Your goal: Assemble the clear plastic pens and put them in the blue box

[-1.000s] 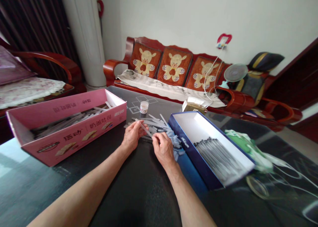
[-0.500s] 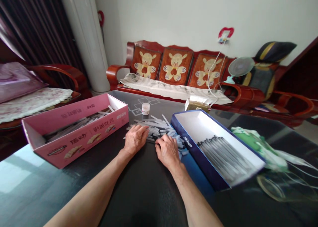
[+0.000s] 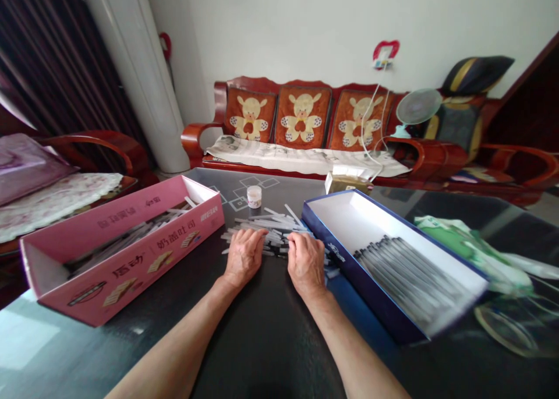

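Note:
A loose pile of small, translucent whitish plastic pieces (image 3: 274,236), like caps or short tubes, lies on the dark table (image 3: 271,335). At its near left edge rests my left hand (image 3: 245,256), fingers curled together. My right hand (image 3: 306,261) is at the near right edge, its thumb and fingers pinched. Whatever the fingertips hold is too small to make out. To the right, a blue-edged white box (image 3: 325,236) contains a row of slim grey pen-like sticks (image 3: 406,274) with dark ends. On the left, a pink box (image 3: 148,268) holds more thin grey-white pieces (image 3: 135,236).
Behind the pile stands a small white tub (image 3: 254,197). A tissue box (image 3: 347,182) is at the table's far side. Green and white plastic bags (image 3: 467,250) and a clear round-edged object (image 3: 506,329) lie right of the blue box. A wooden sofa (image 3: 198,137) is beyond.
My hands have drawn slightly apart, the right one shifting rightward with its fingers more closed. The head view has turned a little.

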The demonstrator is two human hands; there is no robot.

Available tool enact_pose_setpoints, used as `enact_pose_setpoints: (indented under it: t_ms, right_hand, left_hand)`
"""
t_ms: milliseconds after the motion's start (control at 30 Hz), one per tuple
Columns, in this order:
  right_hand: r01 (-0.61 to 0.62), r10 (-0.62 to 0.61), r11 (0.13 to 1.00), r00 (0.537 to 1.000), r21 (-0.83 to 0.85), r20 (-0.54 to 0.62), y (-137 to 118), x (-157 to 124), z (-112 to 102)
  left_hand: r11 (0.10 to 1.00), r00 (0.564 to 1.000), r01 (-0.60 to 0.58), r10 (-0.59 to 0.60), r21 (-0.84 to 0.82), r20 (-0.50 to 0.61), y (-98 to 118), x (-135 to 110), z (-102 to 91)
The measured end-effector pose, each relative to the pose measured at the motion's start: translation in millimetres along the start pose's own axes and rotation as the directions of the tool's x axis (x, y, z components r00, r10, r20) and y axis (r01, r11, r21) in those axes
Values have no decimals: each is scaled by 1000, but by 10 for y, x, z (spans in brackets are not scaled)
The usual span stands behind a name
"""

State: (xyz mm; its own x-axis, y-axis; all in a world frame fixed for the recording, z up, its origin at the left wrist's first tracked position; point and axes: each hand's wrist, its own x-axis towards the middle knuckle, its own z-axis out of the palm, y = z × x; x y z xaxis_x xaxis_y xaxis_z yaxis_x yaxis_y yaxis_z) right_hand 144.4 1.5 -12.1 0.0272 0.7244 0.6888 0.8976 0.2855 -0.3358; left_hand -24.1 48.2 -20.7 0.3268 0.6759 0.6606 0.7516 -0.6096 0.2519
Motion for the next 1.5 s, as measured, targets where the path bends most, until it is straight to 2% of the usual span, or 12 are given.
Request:
enact_pose_setpoints:
  t_ms: [333,467,633,733,833,967,1067,1200,1333,1433,1500]
  right_hand:
    - [53,-56,998,996,39,74,-17,-9,15]
    - [58,-60,998,993,27,100,-9,-8,7]
    - [58,-58,998,997,2,41,33,9,-28]
    - [67,-67,998,998,-1,15,46,18,-29]
    - [110,-111,992,994,69,11,32,21,9]
    - [151,-148,965,989,216,-27,-22,21,62]
    - [169,-154,954,985,248,-79,-43,32,53]
    - [69,-16,973,972,221,-233,23,58,17]
    - [-33,124,928,967,370,-223,98,75,25]
    - [-162,294,796,945,583,-140,97,99,46]
    - [-284,441,623,897,729,-27,83,126,55]
  left_hand:
    - [1000,1000,19,-19,-24,17,35,-1,30]
    - [1000,1000,-17,17,-3,20,52,0,13]
    - [987,987,-149,144,59,77,99,15,-52]
    - [982,982,-170,163,80,92,124,18,-72]
    - [977,978,-190,181,91,101,156,14,-70]
    - [981,986,-159,152,110,64,198,8,-54]
    - [988,995,-96,98,124,-9,201,5,-35]
    - [995,994,-33,42,94,-99,161,2,-14]
    - [997,992,-35,43,74,-116,124,0,-12]
    - [995,990,-75,82,62,-114,131,1,-18]
    - [992,989,-116,119,41,-92,147,1,-21]
